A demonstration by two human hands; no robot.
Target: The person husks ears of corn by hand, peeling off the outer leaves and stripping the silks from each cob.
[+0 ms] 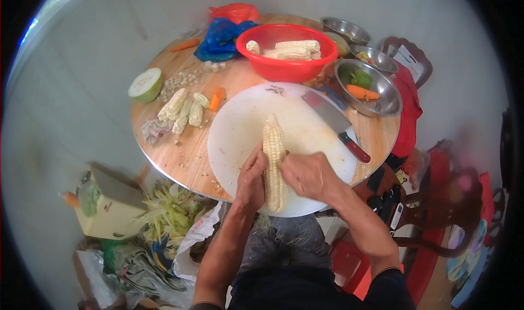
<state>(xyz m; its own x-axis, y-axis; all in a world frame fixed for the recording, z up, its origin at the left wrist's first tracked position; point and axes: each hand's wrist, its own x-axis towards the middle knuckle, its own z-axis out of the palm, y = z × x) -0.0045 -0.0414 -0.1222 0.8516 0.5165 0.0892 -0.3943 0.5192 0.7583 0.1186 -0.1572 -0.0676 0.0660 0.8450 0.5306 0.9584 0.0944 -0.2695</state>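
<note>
A peeled corn cob [274,168] stands nearly upright in the view, its tip pointing away from me, over the near part of the round white cutting board [234,119]. My left hand [252,176] is closed around the cob's left side. On the other side, my right hand [311,174] is curled with its fingers closed against the cob; whatever they pinch is hidden. A cleaver [333,116] with a red-brown handle lies on the board's right side, beyond my right hand.
A red basin [286,67] of corn cobs stands behind the board. Steel bowls [385,100] with vegetables sit at right. Cob pieces [180,111], a carrot piece [216,98] and a cut gourd [146,86] lie left. Husks [172,206] are heaped below the wooden table's edge.
</note>
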